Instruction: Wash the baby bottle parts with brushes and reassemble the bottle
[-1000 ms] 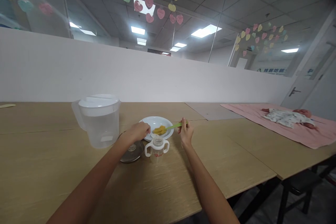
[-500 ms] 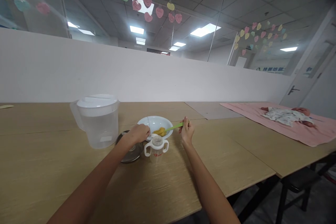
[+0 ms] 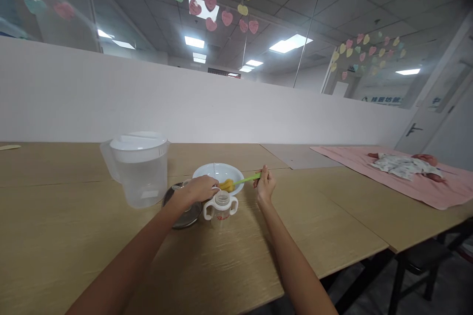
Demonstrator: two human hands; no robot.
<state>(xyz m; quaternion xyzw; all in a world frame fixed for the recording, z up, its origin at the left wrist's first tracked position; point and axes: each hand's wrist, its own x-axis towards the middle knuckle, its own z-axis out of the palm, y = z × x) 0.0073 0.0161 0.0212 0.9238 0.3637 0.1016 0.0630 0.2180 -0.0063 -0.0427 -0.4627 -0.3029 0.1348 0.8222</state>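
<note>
My right hand [image 3: 265,186] is closed round the green handle of a bottle brush [image 3: 247,178]. The brush's yellow sponge head [image 3: 227,185] is over the white bowl [image 3: 199,171], close to my left fingers. My left hand [image 3: 201,188] is closed at the bowl's near left side, on something small and whitish that my fingers mostly hide. A thin pale strand stands up beside these fingers. Just in front of the bowl, a clear baby bottle [image 3: 221,212] with two white handles stands upright with its mouth uncovered. Under my left wrist lies a round dark lid [image 3: 188,216] with a metal rim.
A clear plastic pitcher [image 3: 142,182] with a white lid stands left of the bowl. At the far right, a baby doll [image 3: 399,165] in patterned clothes lies on a pink cloth [image 3: 347,165]. A black stool [image 3: 417,258] is beyond the table's near right edge.
My left hand has moved slightly right and its fingers have turned, now nearer the sponge head. My right hand still holds the brush, almost in the same place.
</note>
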